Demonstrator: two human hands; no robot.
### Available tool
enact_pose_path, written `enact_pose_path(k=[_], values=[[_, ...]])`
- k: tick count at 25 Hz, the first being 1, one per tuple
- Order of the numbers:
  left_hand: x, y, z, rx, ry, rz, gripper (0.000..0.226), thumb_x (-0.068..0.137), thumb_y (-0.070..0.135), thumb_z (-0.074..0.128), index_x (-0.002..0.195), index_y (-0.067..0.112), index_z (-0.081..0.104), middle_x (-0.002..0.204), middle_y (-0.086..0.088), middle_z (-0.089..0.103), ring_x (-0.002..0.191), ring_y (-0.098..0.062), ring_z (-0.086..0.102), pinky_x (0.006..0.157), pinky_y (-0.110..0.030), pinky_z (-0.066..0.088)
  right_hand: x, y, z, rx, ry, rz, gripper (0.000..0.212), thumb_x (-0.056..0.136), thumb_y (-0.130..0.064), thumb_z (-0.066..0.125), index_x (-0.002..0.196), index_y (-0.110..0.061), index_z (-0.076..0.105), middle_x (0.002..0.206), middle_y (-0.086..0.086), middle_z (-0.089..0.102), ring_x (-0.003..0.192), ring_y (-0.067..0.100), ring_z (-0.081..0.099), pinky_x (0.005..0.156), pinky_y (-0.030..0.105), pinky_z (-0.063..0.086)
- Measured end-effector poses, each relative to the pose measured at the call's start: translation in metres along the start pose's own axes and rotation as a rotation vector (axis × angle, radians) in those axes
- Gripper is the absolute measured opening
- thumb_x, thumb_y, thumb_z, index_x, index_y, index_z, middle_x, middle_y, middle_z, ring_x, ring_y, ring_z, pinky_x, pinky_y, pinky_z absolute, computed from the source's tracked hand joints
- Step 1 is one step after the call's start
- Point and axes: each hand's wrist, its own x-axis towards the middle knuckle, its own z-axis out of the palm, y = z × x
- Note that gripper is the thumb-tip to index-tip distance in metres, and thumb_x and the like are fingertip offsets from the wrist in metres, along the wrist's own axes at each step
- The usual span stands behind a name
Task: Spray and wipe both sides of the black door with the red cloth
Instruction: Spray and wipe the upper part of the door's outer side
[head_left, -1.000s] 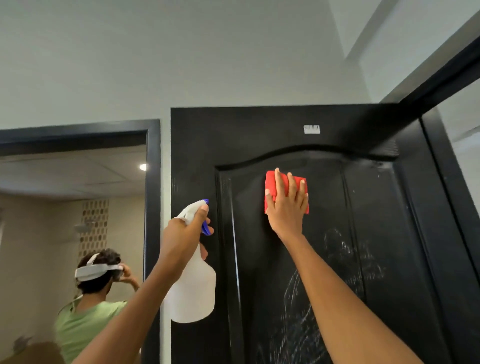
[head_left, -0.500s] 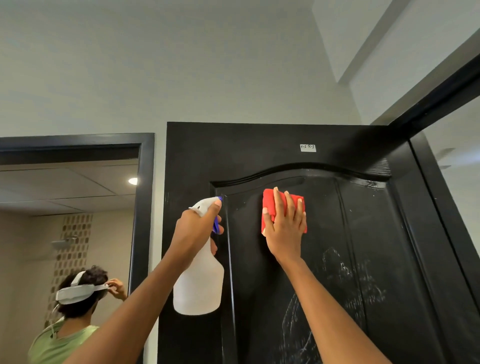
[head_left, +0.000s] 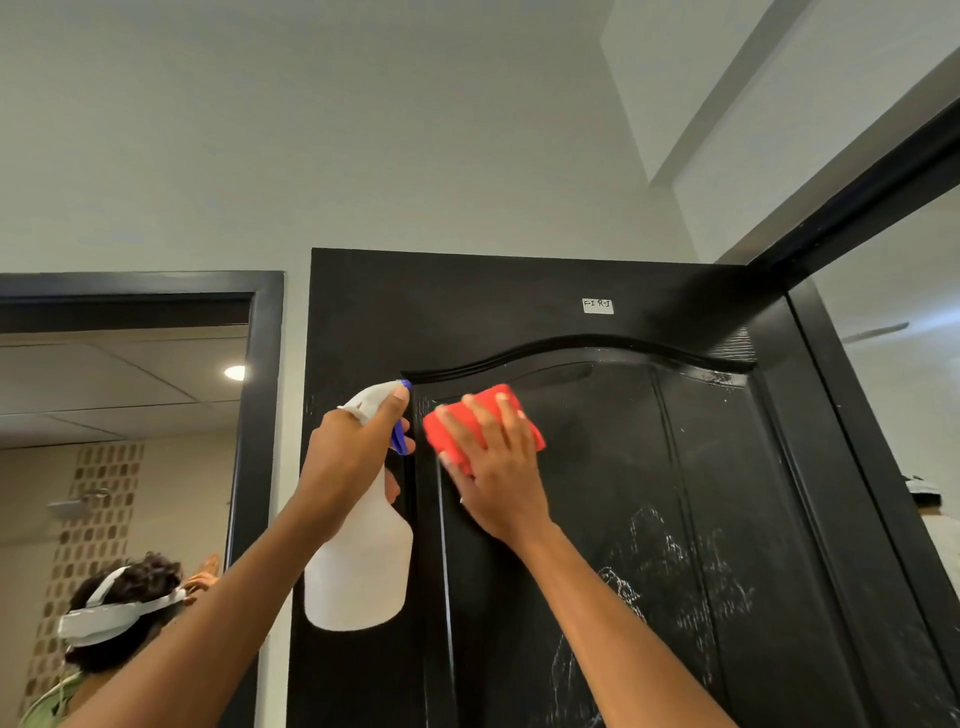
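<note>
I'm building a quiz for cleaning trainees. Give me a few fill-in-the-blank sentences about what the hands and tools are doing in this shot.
1. The right hand presses a ____ cloth against the black door.
2. The left hand grips a white ____ bottle.
3. A small white ____ sits above the door's arched moulding.
4. White streaks mark the panel ____ the cloth.

Missing words: red; spray; label; below

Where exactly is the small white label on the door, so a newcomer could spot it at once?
Start at the black door filling the middle of the view and look at its flat top band, above the arched moulding. The small white label sits there, above and to the right of the red cloth. It is the only pale rectangle with dark lettering.
</note>
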Motion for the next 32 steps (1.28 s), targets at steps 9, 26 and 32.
enact_pose_path(k=[9,26,32], values=[[0.002,-0.014,0.018,0.016,-0.058,0.033,0.047,0.095,0.055,0.054,0.101,0.011,0.069,0.087,-0.004,0.075,0.062,-0.02,0.068,0.058,-0.03,0.053,0.067,0.079,-0.013,-0.152,0.09,0.163,0.044,0.096,-0.051,0.048,0.133,-0.031,0.062,0.144,0.002,0.054,0.14,0.032,0.043,0.11,0.054,0.04],[-0.007,0.028,0.128,0.052,-0.01,-0.011,0.047,0.095,0.06,0.053,0.093,0.016,0.071,0.078,-0.001,0.077,0.048,-0.025,0.064,0.054,-0.032,0.056,0.065,0.204,-0.047,-0.154,0.168,0.221,0.038,0.096,-0.051,0.051,0.124,-0.032,0.067,0.137,0.002,0.059,0.132,0.033,0.049,0.099,0.05,0.044],[-0.008,0.026,0.158,0.035,-0.008,-0.062,0.052,0.094,0.061,0.054,0.093,0.013,0.072,0.078,-0.002,0.077,0.048,-0.025,0.065,0.053,-0.031,0.056,-0.003,0.306,-0.086,-0.155,0.183,0.676,0.041,0.103,-0.046,0.044,0.135,-0.026,0.059,0.145,0.009,0.048,0.138,0.038,0.039,0.106,0.058,0.035]])
